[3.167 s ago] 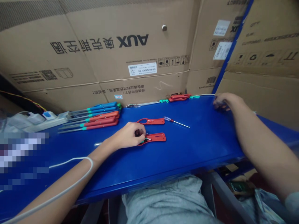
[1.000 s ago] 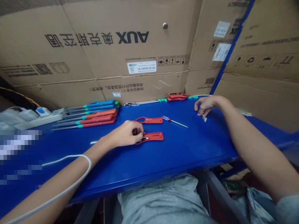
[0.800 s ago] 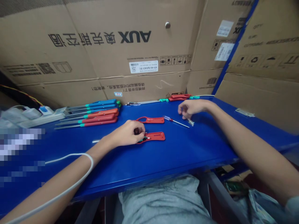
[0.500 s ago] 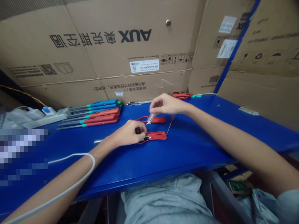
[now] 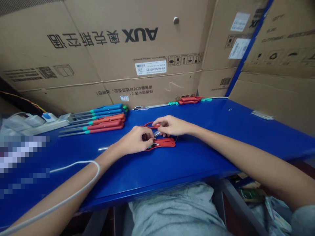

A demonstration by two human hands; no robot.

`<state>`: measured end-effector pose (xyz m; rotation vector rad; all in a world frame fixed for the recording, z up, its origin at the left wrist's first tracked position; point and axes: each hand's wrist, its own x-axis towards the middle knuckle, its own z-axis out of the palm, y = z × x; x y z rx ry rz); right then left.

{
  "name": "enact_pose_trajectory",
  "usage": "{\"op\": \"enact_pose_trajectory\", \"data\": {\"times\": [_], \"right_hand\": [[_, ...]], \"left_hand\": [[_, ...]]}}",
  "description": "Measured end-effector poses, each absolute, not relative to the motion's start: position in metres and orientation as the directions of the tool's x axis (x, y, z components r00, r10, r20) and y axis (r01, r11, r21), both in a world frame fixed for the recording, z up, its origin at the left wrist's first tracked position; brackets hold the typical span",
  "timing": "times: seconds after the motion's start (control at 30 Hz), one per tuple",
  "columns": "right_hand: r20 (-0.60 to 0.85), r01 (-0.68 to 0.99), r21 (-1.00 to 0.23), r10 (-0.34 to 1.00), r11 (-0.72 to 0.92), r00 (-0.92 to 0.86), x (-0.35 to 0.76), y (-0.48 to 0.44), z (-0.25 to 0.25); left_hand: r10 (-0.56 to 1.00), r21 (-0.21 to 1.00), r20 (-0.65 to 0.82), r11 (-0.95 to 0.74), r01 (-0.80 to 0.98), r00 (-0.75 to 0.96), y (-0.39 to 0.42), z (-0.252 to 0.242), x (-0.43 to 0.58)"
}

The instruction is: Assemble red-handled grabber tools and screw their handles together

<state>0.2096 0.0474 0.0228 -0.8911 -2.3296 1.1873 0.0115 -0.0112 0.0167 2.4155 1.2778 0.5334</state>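
My left hand (image 5: 139, 140) is closed in a pinch over the left end of an open red handle half (image 5: 166, 142) on the blue table. Green and white bits show inside that half beside my fingers, and a thin metal rod (image 5: 103, 148) sticks out left of my wrist. Between the fingertips of my right hand (image 5: 172, 125) is a small clear plastic tube (image 5: 157, 133), its lower end close to my left fingertips. A second red handle piece (image 5: 148, 124) lies behind, mostly covered by my right hand. Only the tip of a screwdriver (image 5: 176, 138) shows beneath it.
Several blue and red handled tools (image 5: 105, 126) lie stacked at the left, near a white power strip (image 5: 51, 124). Red handle pieces (image 5: 190, 100) and thin rods (image 5: 157, 106) rest along the cardboard wall (image 5: 123, 59). A white cable (image 5: 97, 170) crosses my left forearm.
My right hand has come down toward the table with the clear tube, nearer to my left fingertips, and now covers the rear red piece and most of the screwdriver. The left hand stays.
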Motion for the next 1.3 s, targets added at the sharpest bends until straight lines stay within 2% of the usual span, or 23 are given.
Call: {"op": "enact_pose_trajectory", "data": {"times": [0.1,0.17,0.37,0.67,0.93,1.3], "right_hand": [[0.043,0.453,-0.719,0.684,0.528,-0.728,0.209,0.043,0.026],[0.055,0.470,-0.696,0.693,0.543,-0.719,0.209,0.042,0.028],[0.032,0.426,-0.797,0.735,0.427,-0.677,0.213,0.048,0.031],[-0.002,0.455,-0.776,0.720,0.436,-0.694,0.223,0.054,0.040],[0.013,0.471,-0.719,0.687,0.511,-0.726,0.224,0.053,0.038],[0.020,0.459,-0.712,0.669,0.531,-0.743,0.222,0.045,0.039]], "left_hand": [[0.841,0.472,0.167,-0.526,0.708,0.514,-0.012,0.016,0.012],[0.840,0.468,0.176,-0.530,0.707,0.513,-0.012,0.016,0.012],[0.834,0.481,0.220,-0.544,0.687,0.506,-0.010,0.014,0.010],[0.848,0.496,0.194,-0.519,0.696,0.494,-0.011,0.016,0.010],[0.841,0.490,0.180,-0.526,0.695,0.510,-0.010,0.014,0.009],[0.850,0.479,0.175,-0.515,0.711,0.498,-0.012,0.017,0.011]]}}
